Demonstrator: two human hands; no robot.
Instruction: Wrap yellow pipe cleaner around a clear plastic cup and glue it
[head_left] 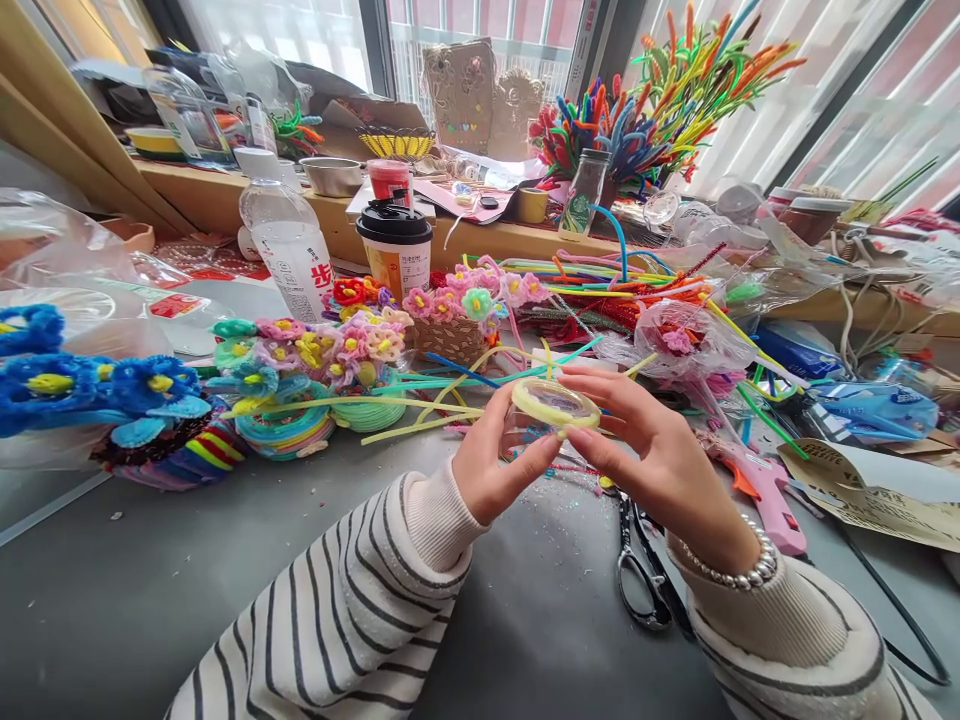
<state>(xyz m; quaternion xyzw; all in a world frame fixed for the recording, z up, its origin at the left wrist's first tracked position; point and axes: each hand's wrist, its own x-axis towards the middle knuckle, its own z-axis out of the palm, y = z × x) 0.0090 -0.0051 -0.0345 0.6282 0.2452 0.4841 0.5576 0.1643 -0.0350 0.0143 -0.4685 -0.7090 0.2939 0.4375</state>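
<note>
A clear round container with a pale yellow fuzzy ring (555,403) around its top is held between both hands above the grey table. My left hand (499,455) grips its left side, the thumb at the near edge. My right hand (649,445) has its fingers over the right and far side, with the thumb near the front of the yellow ring. A silvery bead bracelet circles the right wrist. Pale yellow pipe cleaners (420,425) lie just left of and behind the container.
Black-handled scissors (643,585) and a pink glue gun (765,490) lie at the right. Pipe-cleaner flowers in baskets (289,430) stand left. Behind are a bottle (289,240), a lidded cup (395,250) and bundles of colourful pipe cleaners (615,130).
</note>
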